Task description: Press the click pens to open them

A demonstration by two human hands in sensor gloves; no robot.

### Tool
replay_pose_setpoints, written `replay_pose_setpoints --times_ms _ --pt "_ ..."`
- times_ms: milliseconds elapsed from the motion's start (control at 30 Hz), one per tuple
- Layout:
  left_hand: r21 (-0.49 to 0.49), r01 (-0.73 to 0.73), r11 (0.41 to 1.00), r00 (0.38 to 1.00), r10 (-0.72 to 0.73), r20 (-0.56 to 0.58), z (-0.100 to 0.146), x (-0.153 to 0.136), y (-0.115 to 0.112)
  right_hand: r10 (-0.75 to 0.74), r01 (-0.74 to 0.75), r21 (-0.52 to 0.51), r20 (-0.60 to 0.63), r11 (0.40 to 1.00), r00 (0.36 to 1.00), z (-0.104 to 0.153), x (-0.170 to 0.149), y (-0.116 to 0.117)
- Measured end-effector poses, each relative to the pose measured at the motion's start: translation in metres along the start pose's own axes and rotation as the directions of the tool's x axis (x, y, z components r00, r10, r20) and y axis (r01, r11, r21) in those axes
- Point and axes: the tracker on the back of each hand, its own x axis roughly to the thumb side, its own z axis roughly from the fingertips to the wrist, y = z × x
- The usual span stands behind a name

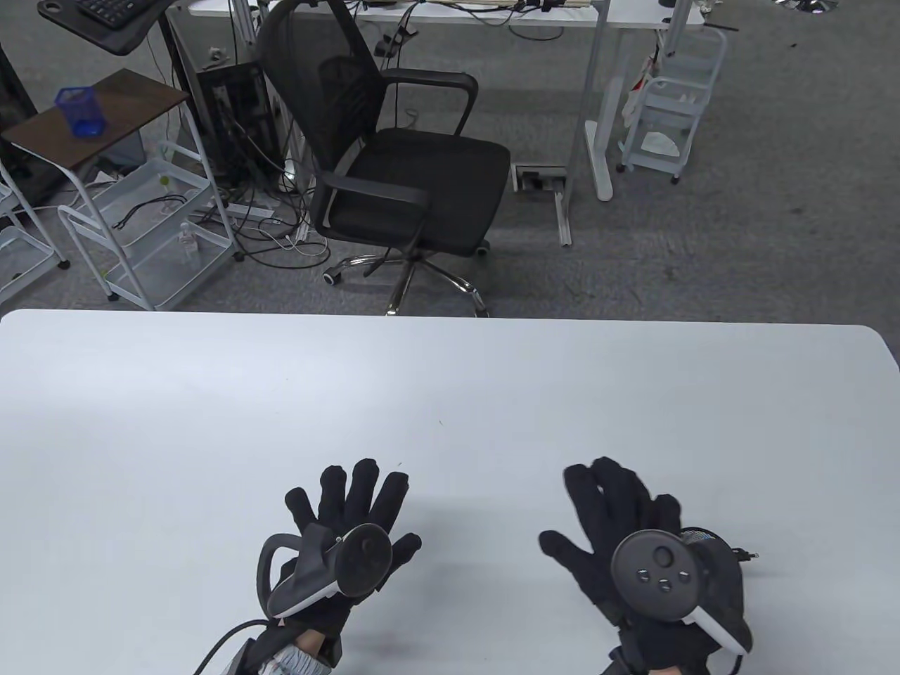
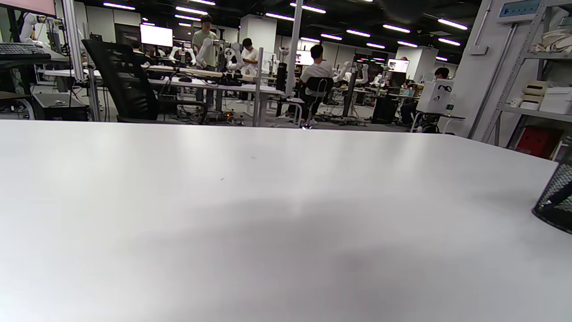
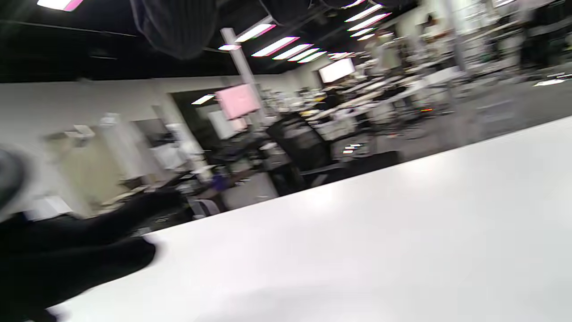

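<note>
No click pen shows in any view. My left hand [image 1: 351,513] hovers over the near part of the white table [image 1: 450,394], fingers spread and empty. My right hand [image 1: 612,520] is to its right, fingers spread and empty too. In the right wrist view a gloved fingertip [image 3: 174,27] hangs from the top edge, and the other hand [image 3: 76,250] shows dark at the lower left; the view is blurred. The left wrist view shows no fingers, only the table top [image 2: 268,214].
A black mesh container [image 2: 556,201] stands at the right edge of the left wrist view. Beyond the table's far edge stand a black office chair [image 1: 394,162], wire carts [image 1: 155,232] and a side table with a blue mesh cup [image 1: 81,112].
</note>
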Motion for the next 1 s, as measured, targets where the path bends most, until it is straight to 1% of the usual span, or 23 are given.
replay_pose_setpoints --times_ms 33,67,133,200,267,433,567,633,733,867,1000 --pt "-0.002 -0.003 1.0 1.0 0.003 0.0 0.0 0.0 0.0 0.005 -0.006 -0.003 -0.095 1.0 0.995 0.0 -0.018 -0.004" --pt "-0.003 -0.004 1.0 1.0 0.004 0.0 0.0 0.0 -0.001 0.001 -0.003 -0.012 -0.15 1.0 0.989 0.0 -0.03 -0.006" --pt "-0.007 -0.004 1.0 1.0 0.004 0.002 -0.001 0.0 -0.001 -0.039 0.019 -0.064 -0.324 0.998 0.945 0.001 -0.069 -0.006" --pt "-0.009 -0.002 1.0 1.0 0.002 0.002 -0.001 0.001 -0.002 -0.07 0.023 -0.115 -0.418 0.993 0.906 0.002 -0.095 -0.003" --pt "-0.01 -0.002 1.0 1.0 0.002 0.003 -0.001 0.001 -0.002 -0.129 0.05 -0.17 -0.498 0.984 0.858 0.005 -0.123 0.004" --pt "-0.012 0.002 1.0 1.0 -0.002 0.008 -0.001 0.002 -0.002 -0.28 0.135 -0.281 -0.58 0.95 0.765 0.014 -0.174 0.031" --pt "-0.009 0.016 1.0 1.0 -0.016 0.003 -0.001 0.003 -0.003 -0.368 0.193 -0.333 -0.619 0.923 0.694 0.021 -0.196 0.047" --pt "-0.009 0.04 0.999 0.999 -0.04 -0.003 -0.002 0.003 -0.004 -0.372 0.193 -0.334 -0.639 0.923 0.673 0.024 -0.201 0.053" --pt "-0.015 0.034 0.999 0.999 -0.034 -0.001 -0.002 0.004 -0.005 -0.376 0.188 -0.34 -0.659 0.921 0.651 0.027 -0.204 0.06" --pt "-0.016 0.034 0.999 0.999 -0.034 0.0 -0.002 0.004 -0.004 -0.421 0.215 -0.377 -0.64 0.901 0.643 0.028 -0.205 0.067" --pt "-0.016 0.03 0.999 1.0 -0.03 0.003 -0.002 0.004 -0.005 -0.416 0.188 -0.397 -0.633 0.899 0.653 0.027 -0.203 0.066"
